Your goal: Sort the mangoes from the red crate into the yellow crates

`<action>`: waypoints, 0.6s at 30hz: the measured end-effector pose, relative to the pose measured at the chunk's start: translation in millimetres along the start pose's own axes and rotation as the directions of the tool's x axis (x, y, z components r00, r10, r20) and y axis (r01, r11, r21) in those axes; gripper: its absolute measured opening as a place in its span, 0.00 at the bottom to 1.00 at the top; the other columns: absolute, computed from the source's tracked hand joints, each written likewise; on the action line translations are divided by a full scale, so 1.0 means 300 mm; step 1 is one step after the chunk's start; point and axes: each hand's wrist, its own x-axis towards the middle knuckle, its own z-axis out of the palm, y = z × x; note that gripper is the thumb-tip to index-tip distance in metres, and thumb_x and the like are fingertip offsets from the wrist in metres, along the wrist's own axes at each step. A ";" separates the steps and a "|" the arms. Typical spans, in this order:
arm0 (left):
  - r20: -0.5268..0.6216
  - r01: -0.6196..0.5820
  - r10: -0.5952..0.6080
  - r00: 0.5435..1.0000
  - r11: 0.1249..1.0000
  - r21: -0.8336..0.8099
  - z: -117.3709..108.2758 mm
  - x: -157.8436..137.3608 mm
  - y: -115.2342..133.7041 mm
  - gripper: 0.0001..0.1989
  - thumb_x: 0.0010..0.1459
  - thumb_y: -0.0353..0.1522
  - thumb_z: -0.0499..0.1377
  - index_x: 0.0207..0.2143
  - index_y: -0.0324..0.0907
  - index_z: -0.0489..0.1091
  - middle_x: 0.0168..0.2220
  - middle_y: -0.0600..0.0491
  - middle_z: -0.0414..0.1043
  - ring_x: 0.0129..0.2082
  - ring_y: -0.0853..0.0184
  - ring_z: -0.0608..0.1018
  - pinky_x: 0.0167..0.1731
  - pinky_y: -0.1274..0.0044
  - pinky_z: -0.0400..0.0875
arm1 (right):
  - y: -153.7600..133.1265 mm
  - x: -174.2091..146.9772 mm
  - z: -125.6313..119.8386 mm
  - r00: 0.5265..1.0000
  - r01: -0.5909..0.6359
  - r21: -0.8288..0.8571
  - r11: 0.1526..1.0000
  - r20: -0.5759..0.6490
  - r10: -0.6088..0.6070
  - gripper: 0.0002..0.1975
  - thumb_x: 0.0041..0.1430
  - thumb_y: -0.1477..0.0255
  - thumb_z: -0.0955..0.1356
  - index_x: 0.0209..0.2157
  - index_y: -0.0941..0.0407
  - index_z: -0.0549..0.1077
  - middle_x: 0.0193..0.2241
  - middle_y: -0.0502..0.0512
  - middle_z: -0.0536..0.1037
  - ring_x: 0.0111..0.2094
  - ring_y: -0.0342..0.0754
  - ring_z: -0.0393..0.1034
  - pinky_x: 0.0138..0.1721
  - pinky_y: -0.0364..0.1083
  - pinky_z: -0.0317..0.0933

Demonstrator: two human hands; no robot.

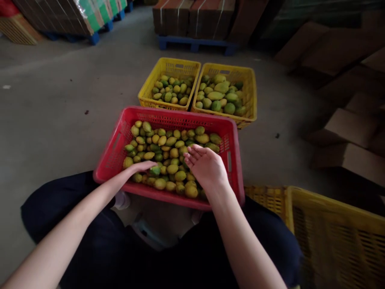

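Observation:
A red plastic crate [167, 197] sits in front of me, between my knees, with many yellow-green lemons [173, 169] spread over its bottom. Inside its near left part, my left hand [144, 165] has its fingers bent over a green lemon [155, 171]; the thumb is hidden, and the fingers look closed on the fruit. My right hand [207, 165] hovers above the right half of the crate, palm turned inward and fingers apart, with nothing in it. Larger green lemons [210, 147] lie just beyond its fingertips.
Two yellow crates [147, 82] of fruit stand against the far side of the red one. Another yellow crate [337, 206] is by my right knee. Cardboard boxes [355, 124] lie at the right. Blue pallets [195, 43] with stacked cartons stand at the back.

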 end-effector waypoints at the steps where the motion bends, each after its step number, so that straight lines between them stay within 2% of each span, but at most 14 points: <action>1: 0.019 0.020 -0.020 1.000 1.000 -0.003 -0.019 -0.027 0.045 0.14 0.56 0.40 0.53 0.27 0.40 0.71 0.24 0.55 0.71 0.27 0.69 0.69 0.27 0.80 0.64 | 0.012 -0.002 0.004 1.000 0.001 -0.025 1.000 -0.029 -0.002 0.06 0.48 0.76 0.63 0.24 0.57 0.72 0.26 0.52 0.76 0.29 0.44 0.71 0.33 0.44 0.64; 2: 0.047 0.021 -0.021 0.999 1.000 -0.002 -0.034 -0.062 0.104 0.17 0.58 0.42 0.51 0.32 0.39 0.72 0.28 0.53 0.73 0.30 0.68 0.71 0.30 0.79 0.66 | 0.024 -0.006 0.009 0.998 0.000 -0.048 0.999 -0.061 -0.003 0.06 0.50 0.75 0.63 0.26 0.56 0.72 0.28 0.52 0.77 0.30 0.45 0.71 0.34 0.45 0.64; 3: 0.064 -0.038 0.039 0.997 0.999 -0.013 -0.044 -0.104 0.174 0.20 0.60 0.43 0.48 0.37 0.39 0.72 0.33 0.52 0.74 0.33 0.66 0.72 0.33 0.77 0.67 | 0.037 -0.011 0.016 0.996 -0.012 -0.066 0.998 -0.085 0.006 0.06 0.51 0.72 0.63 0.28 0.56 0.72 0.29 0.51 0.77 0.31 0.46 0.72 0.33 0.46 0.65; 5: 0.090 -0.244 0.244 0.966 0.970 -0.015 -0.052 -0.195 0.328 0.24 0.62 0.46 0.44 0.49 0.43 0.68 0.45 0.51 0.73 0.43 0.64 0.73 0.43 0.74 0.66 | 0.061 -0.027 0.032 0.996 -0.072 -0.059 0.996 -0.058 0.069 0.08 0.53 0.65 0.65 0.32 0.54 0.72 0.29 0.51 0.76 0.30 0.47 0.72 0.31 0.48 0.67; 7: 0.108 -0.424 0.417 0.902 0.904 0.050 -0.049 -0.273 0.457 0.26 0.63 0.48 0.43 0.56 0.48 0.62 0.54 0.51 0.67 0.53 0.61 0.68 0.52 0.71 0.61 | 0.074 -0.048 0.047 0.982 -0.152 -0.013 0.988 0.108 0.152 0.14 0.53 0.59 0.66 0.35 0.54 0.72 0.29 0.52 0.76 0.29 0.48 0.72 0.28 0.48 0.68; 9: 0.050 -0.556 0.554 0.831 0.821 0.129 -0.052 -0.304 0.519 0.25 0.63 0.48 0.44 0.58 0.48 0.59 0.57 0.51 0.64 0.58 0.61 0.64 0.57 0.69 0.55 | 0.068 -0.070 0.052 0.949 -0.178 0.019 0.984 0.269 0.167 0.16 0.53 0.58 0.66 0.36 0.55 0.71 0.30 0.54 0.77 0.28 0.49 0.73 0.22 0.46 0.68; 10: 0.012 -0.579 0.586 0.811 0.799 0.163 -0.057 -0.295 0.518 0.25 0.63 0.47 0.44 0.58 0.47 0.59 0.57 0.50 0.64 0.58 0.62 0.64 0.57 0.69 0.55 | 0.057 -0.079 0.048 0.948 -0.160 0.031 0.987 0.285 0.145 0.15 0.53 0.59 0.67 0.36 0.56 0.71 0.29 0.54 0.77 0.27 0.48 0.73 0.19 0.43 0.66; 11: -0.026 -0.568 0.583 0.812 0.800 0.196 -0.065 -0.271 0.495 0.24 0.64 0.46 0.43 0.57 0.45 0.60 0.56 0.49 0.65 0.57 0.62 0.66 0.57 0.69 0.56 | 0.042 -0.087 0.041 0.960 -0.131 0.041 0.990 0.255 0.117 0.13 0.53 0.62 0.67 0.35 0.57 0.71 0.29 0.54 0.78 0.25 0.47 0.73 0.16 0.41 0.64; 12: -0.050 -0.520 0.544 0.838 0.822 0.233 -0.075 -0.235 0.453 0.24 0.64 0.45 0.43 0.55 0.43 0.61 0.54 0.48 0.67 0.54 0.63 0.68 0.55 0.70 0.58 | 0.023 -0.092 0.030 0.978 -0.097 0.053 0.994 0.192 0.085 0.11 0.53 0.64 0.67 0.34 0.57 0.71 0.27 0.54 0.78 0.23 0.46 0.72 0.13 0.39 0.61; 14: -0.065 -0.309 0.355 0.933 0.879 0.362 -0.090 -0.145 0.330 0.22 0.64 0.42 0.42 0.50 0.40 0.65 0.48 0.48 0.72 0.48 0.64 0.72 0.50 0.72 0.63 | -0.018 -0.095 0.004 0.997 -0.043 0.090 0.995 0.063 0.038 0.08 0.53 0.67 0.67 0.31 0.57 0.71 0.25 0.53 0.77 0.22 0.45 0.72 0.11 0.38 0.59; 15: -0.069 -0.168 0.227 0.971 0.863 0.477 -0.092 -0.102 0.259 0.19 0.62 0.41 0.45 0.45 0.39 0.68 0.44 0.48 0.74 0.46 0.63 0.73 0.49 0.74 0.64 | -0.038 -0.094 -0.008 1.000 -0.017 0.115 0.993 0.018 0.015 0.07 0.53 0.68 0.67 0.31 0.57 0.71 0.24 0.53 0.77 0.22 0.45 0.72 0.11 0.37 0.59; 16: -0.060 -0.054 0.108 0.992 0.818 0.573 -0.090 -0.066 0.187 0.16 0.60 0.40 0.50 0.39 0.40 0.71 0.40 0.49 0.75 0.44 0.63 0.74 0.46 0.75 0.65 | -0.054 -0.092 -0.017 1.000 0.008 0.140 0.990 -0.013 -0.006 0.07 0.53 0.68 0.67 0.30 0.57 0.71 0.24 0.53 0.77 0.22 0.45 0.72 0.11 0.37 0.59; 18: -0.057 0.018 0.021 0.998 0.788 0.615 -0.077 -0.026 0.059 0.11 0.53 0.39 0.58 0.28 0.39 0.72 0.29 0.51 0.75 0.37 0.62 0.76 0.41 0.76 0.66 | -0.075 -0.087 -0.026 0.998 0.046 0.188 0.981 -0.048 -0.038 0.07 0.52 0.68 0.67 0.31 0.57 0.70 0.25 0.53 0.77 0.24 0.45 0.72 0.13 0.37 0.61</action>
